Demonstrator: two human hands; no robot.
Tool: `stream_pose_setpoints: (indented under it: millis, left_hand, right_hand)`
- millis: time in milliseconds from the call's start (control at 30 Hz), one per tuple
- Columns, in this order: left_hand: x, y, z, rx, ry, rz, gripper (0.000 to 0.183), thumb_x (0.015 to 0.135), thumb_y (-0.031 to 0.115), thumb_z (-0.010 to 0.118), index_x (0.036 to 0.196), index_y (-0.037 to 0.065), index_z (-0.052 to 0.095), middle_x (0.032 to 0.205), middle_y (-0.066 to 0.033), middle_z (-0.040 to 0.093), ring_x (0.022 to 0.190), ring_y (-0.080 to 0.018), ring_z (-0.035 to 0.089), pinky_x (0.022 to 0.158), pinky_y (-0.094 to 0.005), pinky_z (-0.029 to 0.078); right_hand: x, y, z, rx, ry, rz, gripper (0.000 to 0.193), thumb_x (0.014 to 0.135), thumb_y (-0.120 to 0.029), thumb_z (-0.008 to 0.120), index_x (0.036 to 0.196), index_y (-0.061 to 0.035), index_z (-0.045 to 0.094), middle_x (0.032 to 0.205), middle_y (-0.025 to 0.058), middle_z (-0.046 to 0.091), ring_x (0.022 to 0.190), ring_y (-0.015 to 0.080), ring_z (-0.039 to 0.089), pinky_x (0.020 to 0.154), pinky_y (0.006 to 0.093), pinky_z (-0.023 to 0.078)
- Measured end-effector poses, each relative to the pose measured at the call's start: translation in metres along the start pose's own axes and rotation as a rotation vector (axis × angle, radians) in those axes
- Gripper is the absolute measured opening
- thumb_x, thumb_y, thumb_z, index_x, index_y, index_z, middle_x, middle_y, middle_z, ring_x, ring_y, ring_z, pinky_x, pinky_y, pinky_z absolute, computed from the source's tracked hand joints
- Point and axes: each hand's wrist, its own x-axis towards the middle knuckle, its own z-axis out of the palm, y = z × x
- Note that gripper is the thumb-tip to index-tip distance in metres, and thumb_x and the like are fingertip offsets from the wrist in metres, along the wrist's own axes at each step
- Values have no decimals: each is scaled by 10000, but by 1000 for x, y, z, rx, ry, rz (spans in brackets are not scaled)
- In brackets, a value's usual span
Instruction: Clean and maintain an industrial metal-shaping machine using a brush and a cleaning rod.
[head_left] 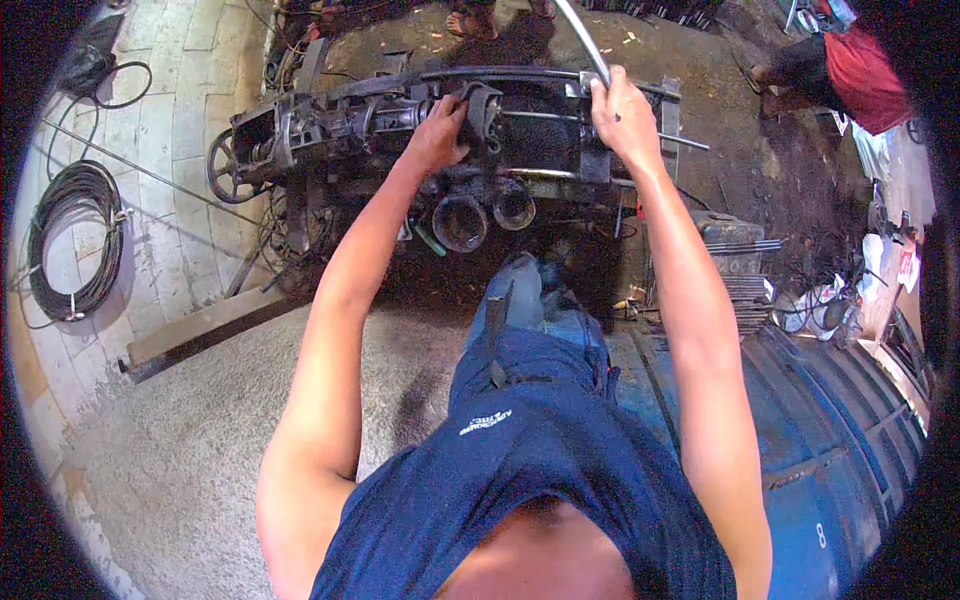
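Note:
A long, dark lathe-like machine [400, 115] stretches across in front of me, with a spoked handwheel [222, 168] at its left end. My left hand [438, 136] has its fingers bent against a dark metal block [482, 108] at the machine's middle. Farther right, my right hand [622, 112] is closed around a bare metal rod [586, 35], which slants up and away past the top of the view. The rod's lower end is hidden by the hand and the machine. Below the block, two round, cup-like openings [460, 222] face me.
On the left floor lies a coil of black cable [78, 240], near a long metal bar [205, 325]. Blue ribbed metal sheeting [800, 440] is at my right, with stacked thin rods [738, 285] beyond it. A person in red [865, 80] is at the far right; another person's feet [472, 25] show behind the machine.

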Motion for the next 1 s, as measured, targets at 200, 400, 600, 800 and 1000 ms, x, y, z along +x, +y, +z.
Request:
stream_pose_setpoints:
  millis: [200,400,600,800,1000]
  left_hand:
    - [20,5,-4,180,-219,-124,871,530,198,839,1261,-49,435,1198,-197,477,1126,-380,496,993,-412,425]
    - [25,5,11,93,-122,-212,998,447,226,874,1292,41,377,1176,-141,530,1179,-336,490,1041,-553,346]
    - [23,6,16,164,-67,-212,766,515,258,833,1152,37,470,1140,-102,547,1211,-281,454,1001,-645,316]
    - [24,15,15,354,-56,-199,494,610,155,736,1048,28,548,1061,-106,572,1179,-285,467,1013,-631,295]
    - [20,10,21,543,-10,-195,540,612,153,751,1100,20,562,1112,-104,554,1187,-349,445,997,-626,279]
  right_hand:
    - [0,-1,4,-73,7,-2,274,939,-250,484,995,18,480,874,294,619,826,472,609,726,542,492]
    - [1,-1,5,-115,27,3,264,921,-230,522,1018,12,474,820,274,616,782,466,609,694,541,483]
    - [0,-7,2,-106,21,5,284,921,-245,523,1026,15,476,823,278,618,780,464,613,700,529,487]
    - [0,-3,1,-115,-5,46,299,925,-268,514,1032,8,470,869,282,620,820,464,613,731,530,484]
    - [1,-6,2,-93,-13,22,305,926,-278,505,1030,5,462,882,282,617,847,463,611,745,532,479]
